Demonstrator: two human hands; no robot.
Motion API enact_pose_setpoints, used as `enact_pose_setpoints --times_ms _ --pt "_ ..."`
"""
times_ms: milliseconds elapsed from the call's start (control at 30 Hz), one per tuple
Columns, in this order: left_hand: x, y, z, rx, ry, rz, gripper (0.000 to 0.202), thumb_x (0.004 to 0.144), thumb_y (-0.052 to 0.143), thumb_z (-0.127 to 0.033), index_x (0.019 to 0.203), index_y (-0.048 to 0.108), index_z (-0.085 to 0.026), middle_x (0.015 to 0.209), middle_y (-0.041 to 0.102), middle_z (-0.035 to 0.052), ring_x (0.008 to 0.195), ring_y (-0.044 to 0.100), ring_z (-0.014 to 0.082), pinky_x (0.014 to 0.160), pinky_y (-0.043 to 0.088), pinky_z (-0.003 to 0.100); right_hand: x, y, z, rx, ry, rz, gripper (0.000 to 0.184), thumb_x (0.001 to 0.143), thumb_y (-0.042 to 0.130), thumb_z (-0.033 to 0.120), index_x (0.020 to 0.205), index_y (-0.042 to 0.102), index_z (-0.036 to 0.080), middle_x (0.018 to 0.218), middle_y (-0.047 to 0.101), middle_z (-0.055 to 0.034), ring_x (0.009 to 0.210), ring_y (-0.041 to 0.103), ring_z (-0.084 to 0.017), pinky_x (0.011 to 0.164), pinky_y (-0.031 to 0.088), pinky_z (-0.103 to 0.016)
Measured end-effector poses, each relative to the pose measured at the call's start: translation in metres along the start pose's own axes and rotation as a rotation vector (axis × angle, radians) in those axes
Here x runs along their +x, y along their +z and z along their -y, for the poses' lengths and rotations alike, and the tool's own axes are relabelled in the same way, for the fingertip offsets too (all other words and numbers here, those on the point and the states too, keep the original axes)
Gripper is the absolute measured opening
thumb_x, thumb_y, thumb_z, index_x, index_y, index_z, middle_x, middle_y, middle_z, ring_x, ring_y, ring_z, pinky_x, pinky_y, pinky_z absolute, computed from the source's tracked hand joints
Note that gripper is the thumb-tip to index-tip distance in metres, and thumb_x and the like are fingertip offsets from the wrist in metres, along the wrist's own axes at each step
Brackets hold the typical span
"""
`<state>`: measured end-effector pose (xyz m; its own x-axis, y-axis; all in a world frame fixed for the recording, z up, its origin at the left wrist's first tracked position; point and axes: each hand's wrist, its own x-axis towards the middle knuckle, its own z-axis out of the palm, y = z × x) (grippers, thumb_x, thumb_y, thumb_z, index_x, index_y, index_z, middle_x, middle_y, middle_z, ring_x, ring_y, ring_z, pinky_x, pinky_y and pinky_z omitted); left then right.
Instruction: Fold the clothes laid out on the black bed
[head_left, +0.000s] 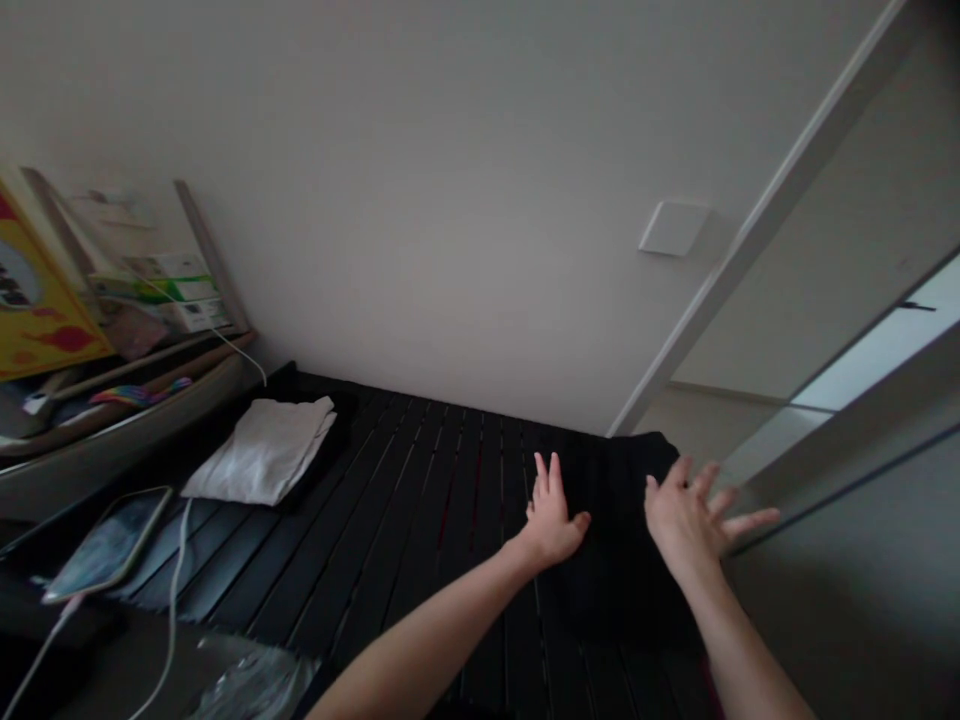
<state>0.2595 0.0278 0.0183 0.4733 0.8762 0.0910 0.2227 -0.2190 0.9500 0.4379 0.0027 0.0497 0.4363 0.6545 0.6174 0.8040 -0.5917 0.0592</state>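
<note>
A pale wall [420, 180] fills the view from 10 to 2 o'clock, with a white door frame [757, 240] slanting down at 2 o'clock and a square switch plate [673, 228] just left of it. A black slatted platform [390, 530] spans the lower half. At 4 o'clock on it lies a dark cloth [637, 480], so close in tone to the slats that its outline and kind are hard to make out.

The left hand [553, 515] rests palm down on the cloth, open, its fingers slightly parted. The right hand [686, 515] is open too, fingers splayed wide above the cloth's right side; whether it touches is hard to tell.

A folded white cloth [262, 455] sits at 9 o'clock. A phone [107, 545] with a white cable [176, 590] lies at 8 o'clock, and a plastic bag [255, 685] is cut off by the bottom edge.
</note>
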Motion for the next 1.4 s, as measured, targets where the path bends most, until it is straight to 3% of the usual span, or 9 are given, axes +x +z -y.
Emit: enact_pose_setpoints --times_ms 133,267,533,733,867,967,1133,1267,1400 --pt "-0.025 -0.007 0.040 0.338 -0.180 -0.036 0.085 0.074 0.058 -0.024 0.151 0.021 -0.025 0.160 -0.009 0.0088 0.144 -0.003 0.0399 0.109 0.009 0.068 -0.053 0.034 0.018 0.112 -0.165 0.091 0.053 0.093 0.033 0.029 0.140 0.041 0.006 0.150 0.030 -0.0265 0.141 0.016 -0.041 0.104 0.008 -0.072" --pt "-0.061 -0.045 0.091 0.651 -0.338 -0.053 0.070 0.075 0.053 -0.025 0.144 0.038 -0.018 0.160 0.000 0.0120 0.144 -0.004 0.0382 0.110 0.011 0.065 -0.121 0.053 0.065 0.231 -0.374 0.248 0.054 0.094 0.031 0.034 0.142 0.043 0.011 0.156 0.020 -0.0181 0.144 0.008 -0.037 0.108 0.008 -0.068" --pt "-0.111 -0.190 0.151 1.154 -0.495 -0.352 0.053 0.088 0.045 -0.028 0.140 0.044 -0.019 0.159 0.014 0.0134 0.145 0.004 0.0357 0.111 0.013 0.060 -0.204 0.042 0.153 0.467 -0.552 0.497 0.064 0.094 0.023 0.057 0.147 0.032 0.021 0.156 0.023 -0.0101 0.143 0.022 -0.030 0.112 0.019 -0.057" --pt "-0.134 -0.294 0.157 1.324 -0.648 -0.654 0.045 0.095 0.037 -0.025 0.138 0.047 -0.016 0.152 0.029 0.0203 0.142 0.016 0.0402 0.108 0.018 0.061 -0.226 0.048 0.161 0.463 -0.553 0.468 0.068 0.093 0.023 0.059 0.149 0.028 0.020 0.156 0.022 -0.0115 0.142 0.024 -0.030 0.113 0.009 -0.061" --pt "-0.152 -0.345 0.158 1.285 -0.680 -0.772 0.041 0.091 0.036 -0.011 0.126 0.056 -0.011 0.144 0.041 0.0229 0.137 0.028 0.0397 0.106 0.020 0.064 -0.227 0.054 0.161 0.474 -0.557 0.433 0.067 0.093 0.021 0.058 0.148 0.030 0.020 0.155 0.024 -0.0114 0.142 0.025 -0.031 0.113 0.008 -0.062" --pt "-0.162 -0.362 0.161 1.224 -0.646 -0.749 0.038 0.086 0.035 -0.002 0.110 0.064 -0.010 0.133 0.053 0.0218 0.128 0.044 0.0348 0.104 0.024 0.063 -0.228 0.055 0.161 0.491 -0.555 0.424 0.067 0.093 0.022 0.058 0.148 0.030 0.021 0.155 0.026 -0.0113 0.142 0.025 -0.031 0.112 0.010 -0.063" --pt "-0.165 -0.364 0.153 1.147 -0.587 -0.823 0.029 0.088 0.035 -0.005 0.101 0.061 -0.010 0.097 0.068 0.0163 0.101 0.061 0.0300 0.100 0.026 0.064 -0.229 0.056 0.161 0.493 -0.552 0.434 0.067 0.093 0.022 0.058 0.149 0.029 0.021 0.155 0.026 -0.0111 0.142 0.024 -0.031 0.112 0.013 -0.062" --pt "-0.165 -0.361 0.130 1.071 -0.492 -0.928 0.024 0.095 0.032 -0.017 0.100 0.056 -0.011 0.084 0.067 0.0109 0.080 0.063 0.0233 0.092 0.040 0.047 -0.228 0.055 0.161 0.469 -0.558 0.449 0.067 0.093 0.021 0.058 0.149 0.029 0.021 0.156 0.024 -0.0105 0.143 0.022 -0.030 0.113 0.011 -0.061" --pt "-0.162 -0.350 0.086 0.937 -0.302 -1.061 0.030 0.099 0.028 -0.030 0.107 0.052 -0.015 0.081 0.064 0.0059 0.069 0.059 0.0169 0.069 0.044 0.028 -0.228 0.054 0.161 0.464 -0.557 0.457 0.068 0.093 0.019 0.058 0.148 0.031 0.021 0.156 0.023 -0.0101 0.143 0.022 -0.029 0.113 0.011 -0.061"
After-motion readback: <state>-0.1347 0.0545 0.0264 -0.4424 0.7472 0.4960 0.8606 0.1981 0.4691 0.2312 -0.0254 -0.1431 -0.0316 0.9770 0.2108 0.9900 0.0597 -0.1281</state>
